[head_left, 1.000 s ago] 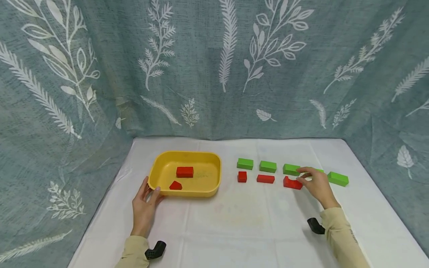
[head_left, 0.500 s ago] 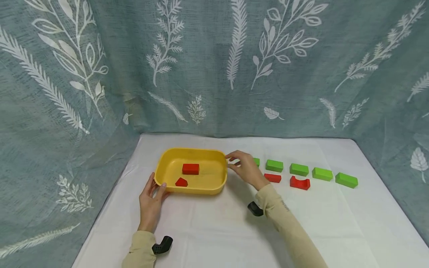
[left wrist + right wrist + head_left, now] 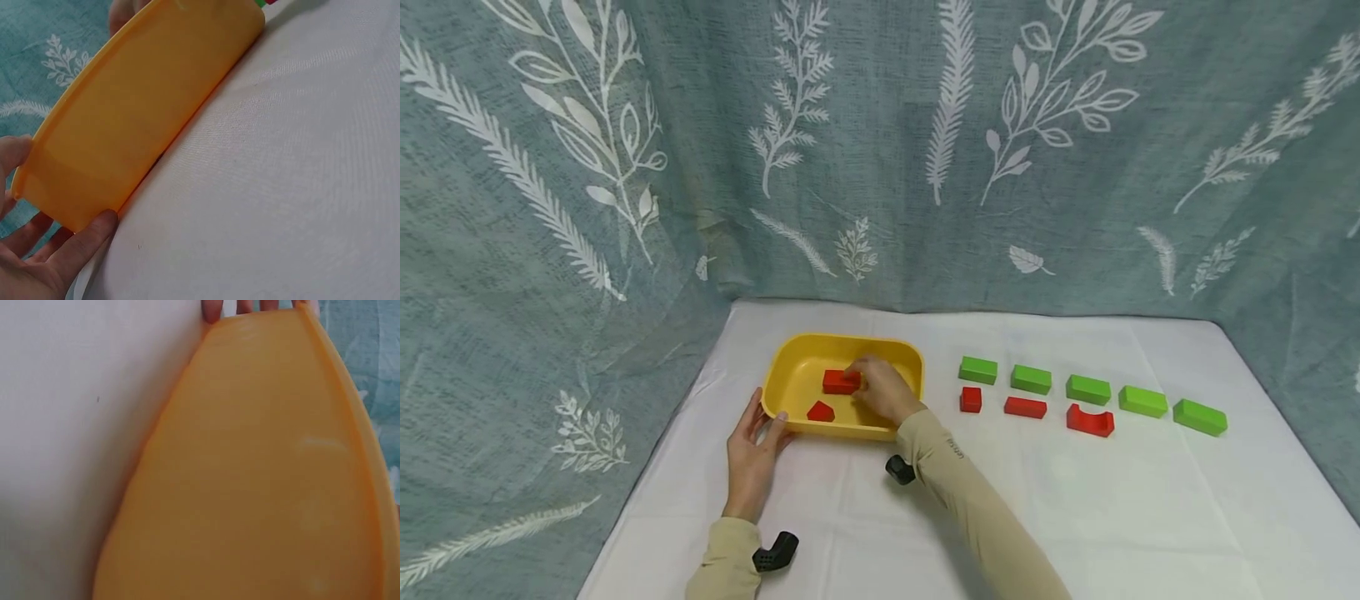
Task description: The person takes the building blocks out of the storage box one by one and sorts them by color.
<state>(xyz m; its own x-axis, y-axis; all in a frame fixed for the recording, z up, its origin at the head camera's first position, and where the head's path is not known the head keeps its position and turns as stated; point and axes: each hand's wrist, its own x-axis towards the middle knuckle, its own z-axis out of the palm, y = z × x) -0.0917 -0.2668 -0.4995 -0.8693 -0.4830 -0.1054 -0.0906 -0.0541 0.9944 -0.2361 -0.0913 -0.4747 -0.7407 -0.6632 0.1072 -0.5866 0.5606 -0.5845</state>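
A shallow yellow plastic tray (image 3: 797, 426) sits on the white cloth, left of centre. My left hand (image 3: 752, 467) grips its near left corner, thumb at the rim and fingers around the outside; in the left wrist view, fingers also meet the tray's wall (image 3: 125, 106). Inside lie a red rectangular block (image 3: 835, 382) and a small red pointed block (image 3: 821, 412). My right hand (image 3: 883, 390) reaches in over the right side, its bent fingers at the rectangular block's right end. Whether they pinch it cannot be made out. In the right wrist view the tray's wall (image 3: 244, 456) hides those fingers.
Right of the tray runs a back row of several green blocks (image 3: 1031, 379). Before it lie a red cube (image 3: 971, 400), a thin red bar (image 3: 1026, 407) and a red block with a curved notch (image 3: 1091, 421). A patterned curtain (image 3: 880, 167) hangs behind the table.
My right hand has left the notched red block, swept left over the table and entered the tray. The left hand keeps its grip on the tray. The head view has shifted slightly.
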